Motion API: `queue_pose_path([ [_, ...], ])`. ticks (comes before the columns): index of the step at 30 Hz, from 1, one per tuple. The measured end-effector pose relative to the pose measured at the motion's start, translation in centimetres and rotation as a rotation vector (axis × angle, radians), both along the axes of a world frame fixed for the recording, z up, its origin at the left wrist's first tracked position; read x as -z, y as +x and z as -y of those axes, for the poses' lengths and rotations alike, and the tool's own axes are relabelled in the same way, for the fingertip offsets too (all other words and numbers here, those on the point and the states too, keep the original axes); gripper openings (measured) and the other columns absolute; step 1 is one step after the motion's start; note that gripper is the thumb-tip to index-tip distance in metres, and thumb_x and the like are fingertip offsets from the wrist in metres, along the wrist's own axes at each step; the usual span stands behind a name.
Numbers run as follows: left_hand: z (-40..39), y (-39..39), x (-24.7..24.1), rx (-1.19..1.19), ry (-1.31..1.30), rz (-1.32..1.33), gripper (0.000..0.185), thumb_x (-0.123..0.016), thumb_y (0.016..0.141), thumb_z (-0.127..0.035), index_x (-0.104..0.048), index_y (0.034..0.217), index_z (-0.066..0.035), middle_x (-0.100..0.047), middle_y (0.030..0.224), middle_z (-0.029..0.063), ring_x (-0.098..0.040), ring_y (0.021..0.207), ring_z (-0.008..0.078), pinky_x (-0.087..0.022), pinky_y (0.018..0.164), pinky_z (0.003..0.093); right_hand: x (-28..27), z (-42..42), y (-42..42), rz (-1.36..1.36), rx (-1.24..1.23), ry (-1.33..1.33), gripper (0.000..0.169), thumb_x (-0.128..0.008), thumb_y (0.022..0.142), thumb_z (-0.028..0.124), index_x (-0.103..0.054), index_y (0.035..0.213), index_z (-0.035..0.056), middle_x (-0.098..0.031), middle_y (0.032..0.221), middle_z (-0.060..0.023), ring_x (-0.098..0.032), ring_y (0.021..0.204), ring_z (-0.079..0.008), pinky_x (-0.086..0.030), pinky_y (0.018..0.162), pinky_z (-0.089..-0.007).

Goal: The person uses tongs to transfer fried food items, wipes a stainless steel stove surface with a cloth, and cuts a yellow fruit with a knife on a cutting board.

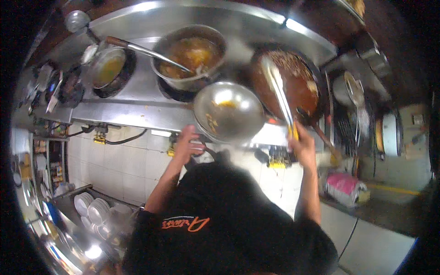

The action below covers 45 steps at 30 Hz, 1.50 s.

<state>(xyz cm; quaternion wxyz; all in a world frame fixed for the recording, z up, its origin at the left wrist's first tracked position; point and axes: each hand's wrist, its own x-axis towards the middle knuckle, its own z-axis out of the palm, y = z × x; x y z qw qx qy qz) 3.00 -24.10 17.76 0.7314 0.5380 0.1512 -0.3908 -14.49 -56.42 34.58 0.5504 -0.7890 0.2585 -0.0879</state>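
Observation:
My right hand point(303, 146) grips the yellow handle of metal tongs point(282, 98). The tongs reach over a large wok point(318, 113) that holds brown liquid and a browned, stringy-looking mass. To the left of it, a shiny steel pan point(237, 123) carries some yellow and brown bits of food inside. My left hand point(187, 146), slightly blurred, is at that pan's lower left edge with its fingers apart. A dark handle point(210, 151) runs close by the fingers; whether they touch it cannot be made out.
A pot point(155, 70) of brown stew stands behind the steel pan, with a wooden-handled ladle point(137, 50) across it. A smaller pot point(121, 55) sits farther left on the steel stove point(137, 111). Stacked white plates point(98, 211) lie at lower left. Utensils point(357, 120) hang at right.

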Motion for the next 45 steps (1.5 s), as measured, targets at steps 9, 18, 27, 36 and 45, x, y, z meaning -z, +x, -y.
queue_pose_path([
  [9, 3.7, 2.0, 3.8, 0.132, -0.182, 0.051, 0.070, -0.064, 0.076, -0.029, -0.029, 0.134, -0.012, -0.049, 0.123, 0.0108, -0.054, 0.105, 0.0300, -0.050, 0.070, 0.0558, 7.8, -1.2, -8.9, -0.156, 0.138, 0.114, 0.044, -0.062, 0.080, 0.005, -0.050, 0.122, -0.0033, -0.058, 0.102, -0.0058, -0.055, 0.082, -0.0113, -0.045, 0.073, -0.0234],
  [18, -7.7, -3.5, 10.7, 0.349, 0.555, 1.065, 0.043, -0.073, 0.064, -0.010, -0.057, 0.102, 0.000, -0.057, 0.106, 0.0111, -0.057, 0.096, 0.0258, -0.052, 0.078, 0.0400, 16.2, 0.6, -6.5, -0.099, -0.014, -0.144, 0.046, -0.064, 0.079, 0.010, -0.050, 0.121, -0.0014, -0.058, 0.111, -0.0177, -0.058, 0.098, -0.0237, -0.046, 0.084, -0.0316],
  [27, -9.5, -5.2, 5.2, -0.529, -0.118, 0.326, 0.038, -0.052, 0.075, -0.008, -0.044, 0.111, 0.001, -0.058, 0.097, 0.0156, -0.064, 0.080, 0.0279, -0.058, 0.063, 0.0437, 26.4, 1.3, 3.4, -0.191, -0.297, -0.638, 0.060, -0.059, 0.080, 0.024, -0.037, 0.132, 0.0075, -0.057, 0.093, -0.0259, -0.059, 0.082, -0.0407, -0.050, 0.068, -0.0462],
  [36, -12.5, -3.2, 4.1, -0.736, -0.186, 0.331, 0.042, -0.049, 0.082, -0.030, -0.036, 0.116, -0.009, -0.055, 0.107, 0.0145, -0.061, 0.087, 0.0343, -0.054, 0.070, 0.0473, 20.7, -2.7, 6.6, -0.370, -0.358, -0.768, 0.069, -0.061, 0.075, 0.027, -0.031, 0.135, 0.0104, -0.053, 0.104, -0.0218, -0.055, 0.093, -0.0390, -0.051, 0.070, -0.0475],
  [45, -12.9, 1.7, 4.2, -0.787, -0.130, 0.286, 0.045, -0.053, 0.082, -0.035, -0.033, 0.113, -0.010, -0.047, 0.113, 0.0162, -0.056, 0.094, 0.0382, -0.052, 0.073, 0.0507, 20.8, -2.7, 6.0, -0.144, -0.233, -0.732, 0.064, -0.062, 0.071, 0.022, -0.039, 0.130, 0.0110, -0.048, 0.116, -0.0207, -0.050, 0.099, -0.0381, -0.048, 0.078, -0.0467],
])
